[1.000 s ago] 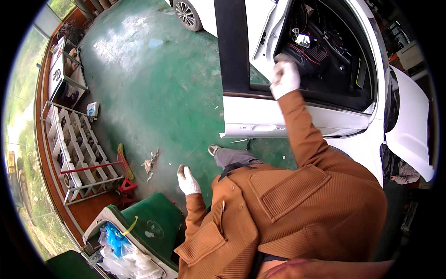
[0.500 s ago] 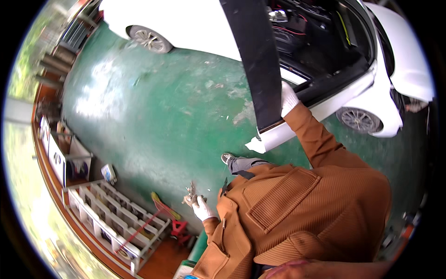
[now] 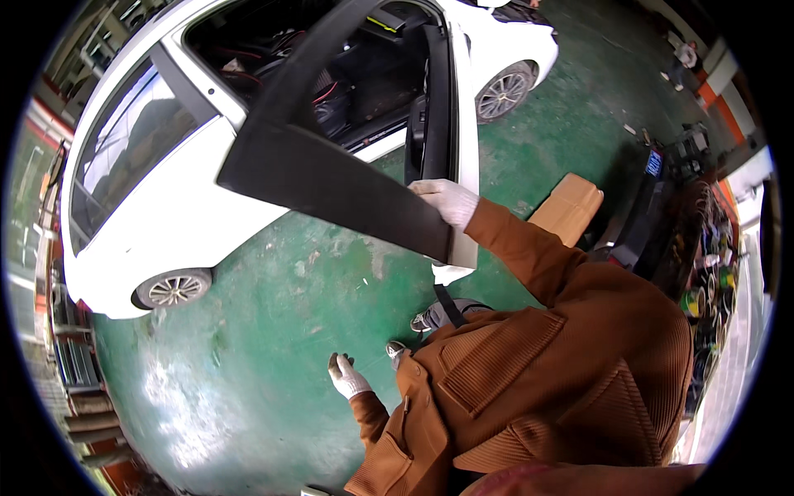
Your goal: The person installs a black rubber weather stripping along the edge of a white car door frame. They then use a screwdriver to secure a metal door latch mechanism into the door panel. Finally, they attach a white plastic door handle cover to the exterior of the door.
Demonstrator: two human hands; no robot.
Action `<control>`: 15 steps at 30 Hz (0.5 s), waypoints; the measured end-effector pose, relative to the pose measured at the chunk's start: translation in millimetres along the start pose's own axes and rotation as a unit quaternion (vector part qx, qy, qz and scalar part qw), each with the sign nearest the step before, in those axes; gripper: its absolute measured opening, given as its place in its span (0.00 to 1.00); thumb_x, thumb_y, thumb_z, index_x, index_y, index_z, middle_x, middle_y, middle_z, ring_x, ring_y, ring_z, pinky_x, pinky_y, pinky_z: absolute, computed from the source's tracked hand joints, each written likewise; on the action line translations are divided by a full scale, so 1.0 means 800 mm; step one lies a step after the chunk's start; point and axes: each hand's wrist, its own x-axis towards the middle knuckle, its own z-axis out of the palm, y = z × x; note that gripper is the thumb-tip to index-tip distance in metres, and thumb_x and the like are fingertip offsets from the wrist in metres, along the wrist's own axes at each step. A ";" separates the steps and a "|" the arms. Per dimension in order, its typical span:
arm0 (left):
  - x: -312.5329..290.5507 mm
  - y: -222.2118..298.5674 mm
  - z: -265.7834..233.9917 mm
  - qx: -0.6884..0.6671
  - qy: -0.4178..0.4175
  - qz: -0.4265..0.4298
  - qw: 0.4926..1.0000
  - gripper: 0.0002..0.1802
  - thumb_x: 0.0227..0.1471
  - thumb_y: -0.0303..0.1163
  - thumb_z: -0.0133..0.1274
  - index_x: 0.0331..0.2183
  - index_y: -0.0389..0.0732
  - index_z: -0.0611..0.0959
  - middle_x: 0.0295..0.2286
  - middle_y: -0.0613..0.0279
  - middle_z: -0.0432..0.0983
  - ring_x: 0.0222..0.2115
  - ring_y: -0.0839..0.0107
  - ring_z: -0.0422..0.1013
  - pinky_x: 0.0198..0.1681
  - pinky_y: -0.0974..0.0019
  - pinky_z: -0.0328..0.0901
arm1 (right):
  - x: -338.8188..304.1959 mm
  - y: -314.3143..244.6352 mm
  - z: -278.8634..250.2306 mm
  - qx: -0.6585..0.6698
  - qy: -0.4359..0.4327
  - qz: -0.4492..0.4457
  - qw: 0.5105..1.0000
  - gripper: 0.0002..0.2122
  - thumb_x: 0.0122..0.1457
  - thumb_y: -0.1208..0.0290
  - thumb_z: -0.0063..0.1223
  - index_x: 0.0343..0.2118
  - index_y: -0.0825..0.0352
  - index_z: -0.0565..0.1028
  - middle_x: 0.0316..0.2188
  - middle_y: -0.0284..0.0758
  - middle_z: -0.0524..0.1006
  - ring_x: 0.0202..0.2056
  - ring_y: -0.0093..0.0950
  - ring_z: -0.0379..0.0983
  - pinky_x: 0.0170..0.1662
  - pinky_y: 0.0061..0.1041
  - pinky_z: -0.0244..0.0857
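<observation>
A white car (image 3: 178,198) stands with its door swung out toward me. My right hand (image 3: 447,202), in a white knitted glove, is closed over the edge of the car door (image 3: 331,178), at the rear end of its black window frame. My left hand (image 3: 348,379), also gloved, is held low over the floor at my left, apart from the car. Its fingers are curled and dark at the tips; what they hold, if anything, is too small to make out.
Green floor (image 3: 273,355) lies between me and the car's rear wheel (image 3: 175,288). Flattened cardboard (image 3: 569,207) lies to the right, beside a dark machine (image 3: 641,207). Shelves with cans (image 3: 703,298) stand at the right edge. Another person (image 3: 685,59) is far off at upper right.
My view has swung right, and the car now shows farther left. The right hand stays on the door. Small metallic pieces seen at my left hand earlier can no longer be made out.
</observation>
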 end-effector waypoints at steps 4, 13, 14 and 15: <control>0.028 0.003 0.026 -0.003 -0.115 0.008 0.993 0.21 0.68 0.35 0.54 0.56 0.32 0.77 0.44 0.54 0.80 0.40 0.67 0.76 0.47 0.63 0.73 | -0.119 -0.017 -0.064 -0.025 0.034 0.103 0.994 0.14 0.72 0.71 0.49 0.53 0.74 0.78 0.38 0.36 0.84 0.34 0.23 0.80 0.42 0.27 0.77; 0.089 -0.046 -0.044 0.041 -0.216 -0.039 0.975 0.21 0.67 0.38 0.55 0.52 0.31 0.79 0.41 0.55 0.81 0.39 0.66 0.77 0.46 0.63 0.74 | -0.422 -0.025 -0.203 0.224 0.528 -0.186 0.798 0.17 0.72 0.64 0.46 0.57 0.66 0.76 0.52 0.39 0.80 0.53 0.39 0.78 0.58 0.35 0.72; 0.098 -0.049 -0.052 0.047 -0.223 -0.048 0.973 0.21 0.66 0.38 0.56 0.52 0.31 0.79 0.41 0.55 0.81 0.39 0.67 0.77 0.46 0.63 0.74 | -0.444 -0.022 -0.196 0.116 0.557 -0.183 0.802 0.16 0.72 0.67 0.46 0.57 0.66 0.76 0.51 0.40 0.81 0.53 0.40 0.78 0.58 0.37 0.72; 0.107 -0.049 -0.055 0.054 -0.224 -0.065 0.971 0.21 0.66 0.38 0.56 0.51 0.31 0.79 0.41 0.55 0.81 0.38 0.67 0.77 0.46 0.63 0.74 | -0.464 -0.022 -0.180 0.049 0.554 -0.196 0.808 0.15 0.72 0.69 0.46 0.58 0.66 0.76 0.51 0.41 0.81 0.53 0.41 0.78 0.59 0.40 0.72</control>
